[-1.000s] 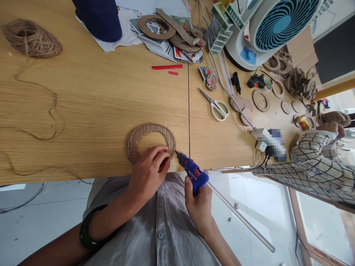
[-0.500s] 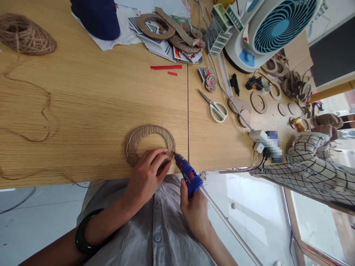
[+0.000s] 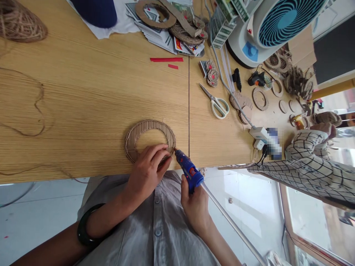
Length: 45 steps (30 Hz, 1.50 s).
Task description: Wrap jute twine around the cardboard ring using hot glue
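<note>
A cardboard ring (image 3: 132,142) with twine round its outer edge lies near the table's front edge. My left hand (image 3: 149,166) is closed on the ring's lower right part, fingers over the rim and fingertips partly hidden. My right hand (image 3: 195,205) is wrapped round the handle of a blue glue gun (image 3: 188,170), whose tip touches or nearly touches the ring's right edge. A long clear glue stick (image 3: 230,220) sticks out of the gun's back. Loose twine (image 3: 43,107) trails over the table at the left.
Scissors (image 3: 217,104), red strips (image 3: 166,59) and paper flowers (image 3: 212,74) lie beyond the ring. A twine ball (image 3: 23,24) sits far left. A fan (image 3: 251,48), a power strip (image 3: 258,133) and cardboard rings (image 3: 260,99) are at the right, beside another person's checked sleeve (image 3: 305,146).
The view has shifted slightly, so the table items appear higher in the picture. Both hands keep nearly the same hold, with the gun's tip still at the ring's right edge.
</note>
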Tool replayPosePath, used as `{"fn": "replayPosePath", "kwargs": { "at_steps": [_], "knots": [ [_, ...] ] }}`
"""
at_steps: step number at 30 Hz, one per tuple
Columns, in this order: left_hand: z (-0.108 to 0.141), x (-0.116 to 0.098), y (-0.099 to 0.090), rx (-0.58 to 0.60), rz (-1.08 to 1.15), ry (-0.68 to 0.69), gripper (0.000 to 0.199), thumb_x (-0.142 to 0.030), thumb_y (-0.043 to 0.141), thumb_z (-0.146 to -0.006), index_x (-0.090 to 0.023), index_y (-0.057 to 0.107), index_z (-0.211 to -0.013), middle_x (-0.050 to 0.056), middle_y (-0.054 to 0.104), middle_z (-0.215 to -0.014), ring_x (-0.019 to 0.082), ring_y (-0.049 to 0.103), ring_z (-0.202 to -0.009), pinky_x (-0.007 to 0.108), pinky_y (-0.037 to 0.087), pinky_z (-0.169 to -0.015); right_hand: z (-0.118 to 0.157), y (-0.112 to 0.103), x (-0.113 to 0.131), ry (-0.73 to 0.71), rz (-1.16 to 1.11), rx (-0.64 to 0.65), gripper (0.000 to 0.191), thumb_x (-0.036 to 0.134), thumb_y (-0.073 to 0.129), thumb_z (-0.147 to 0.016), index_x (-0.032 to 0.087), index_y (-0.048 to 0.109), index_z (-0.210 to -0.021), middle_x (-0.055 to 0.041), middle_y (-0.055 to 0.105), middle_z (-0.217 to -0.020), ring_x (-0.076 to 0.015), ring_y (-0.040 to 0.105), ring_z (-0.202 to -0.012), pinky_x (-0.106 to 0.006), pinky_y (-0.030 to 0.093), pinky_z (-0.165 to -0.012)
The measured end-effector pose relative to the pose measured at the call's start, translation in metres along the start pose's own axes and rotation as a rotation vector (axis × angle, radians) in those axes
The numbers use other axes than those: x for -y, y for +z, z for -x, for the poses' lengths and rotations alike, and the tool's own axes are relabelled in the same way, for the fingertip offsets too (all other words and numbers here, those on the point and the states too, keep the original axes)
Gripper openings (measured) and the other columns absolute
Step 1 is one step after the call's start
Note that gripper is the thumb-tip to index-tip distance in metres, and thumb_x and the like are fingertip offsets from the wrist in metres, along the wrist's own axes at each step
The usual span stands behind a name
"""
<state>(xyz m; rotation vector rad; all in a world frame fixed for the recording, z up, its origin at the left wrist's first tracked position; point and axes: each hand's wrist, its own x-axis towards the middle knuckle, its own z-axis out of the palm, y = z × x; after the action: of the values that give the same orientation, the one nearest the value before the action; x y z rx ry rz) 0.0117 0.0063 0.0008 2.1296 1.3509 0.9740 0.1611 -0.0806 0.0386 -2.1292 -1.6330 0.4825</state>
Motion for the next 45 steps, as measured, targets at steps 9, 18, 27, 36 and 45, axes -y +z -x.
{"fn": "replayPosePath", "kwargs": {
  "at_steps": [9, 18, 27, 36, 45],
  "knots": [
    [-0.0008, -0.0005, -0.0001, -0.002, 0.005, -0.002, 0.010, -0.021, 0.061, -0.095, -0.019, 0.058, -0.105, 0.006, 0.065, -0.114, 0.020, 0.062, -0.109, 0.037, 0.052, -0.099, 0.0016, 0.0025, 0.0016, 0.000, 0.076, -0.010, 0.040, 0.046, 0.039, -0.103, 0.017, 0.062, -0.088, -0.0060, 0.066, -0.064, -0.0220, 0.068, -0.055, -0.028, 0.044, -0.048],
    [0.0006, 0.0003, 0.0008, -0.002, 0.002, 0.000, 0.009, -0.022, 0.059, -0.096, -0.019, 0.058, -0.105, 0.006, 0.065, -0.114, 0.021, 0.063, -0.108, 0.039, 0.053, -0.098, 0.0008, 0.0020, 0.0051, 0.015, 0.054, -0.019, 0.040, 0.046, 0.040, -0.103, 0.017, 0.064, -0.090, -0.0060, 0.066, -0.067, -0.0215, 0.069, -0.059, -0.026, 0.046, -0.050],
    [0.0008, 0.0001, 0.0012, -0.002, 0.002, 0.009, 0.009, -0.022, 0.058, -0.096, -0.021, 0.057, -0.106, 0.006, 0.065, -0.114, 0.021, 0.063, -0.108, 0.039, 0.054, -0.097, 0.0028, 0.0026, 0.0031, 0.039, -0.001, -0.026, 0.036, 0.044, 0.046, -0.101, 0.016, 0.066, -0.090, -0.0005, 0.058, -0.056, -0.0157, 0.055, -0.047, -0.025, 0.040, -0.044],
    [-0.0022, -0.0032, -0.0011, 0.008, -0.027, -0.005, 0.009, -0.021, 0.060, -0.095, -0.019, 0.057, -0.104, 0.006, 0.066, -0.114, 0.021, 0.063, -0.109, 0.038, 0.054, -0.097, -0.0011, 0.0033, 0.0030, 0.030, 0.033, -0.041, 0.042, 0.047, 0.044, -0.101, 0.015, 0.066, -0.088, -0.0032, 0.061, -0.059, -0.0176, 0.058, -0.049, -0.027, 0.043, -0.046],
    [0.0006, -0.0024, -0.0002, 0.018, -0.020, -0.010, 0.008, -0.022, 0.059, -0.096, -0.020, 0.058, -0.104, 0.006, 0.066, -0.115, 0.022, 0.063, -0.109, 0.039, 0.054, -0.097, -0.0009, 0.0043, 0.0032, -0.005, 0.010, -0.070, 0.042, 0.048, 0.043, -0.100, 0.015, 0.066, -0.089, -0.0028, 0.060, -0.058, -0.0172, 0.056, -0.048, -0.027, 0.044, -0.047]
  ]
}}
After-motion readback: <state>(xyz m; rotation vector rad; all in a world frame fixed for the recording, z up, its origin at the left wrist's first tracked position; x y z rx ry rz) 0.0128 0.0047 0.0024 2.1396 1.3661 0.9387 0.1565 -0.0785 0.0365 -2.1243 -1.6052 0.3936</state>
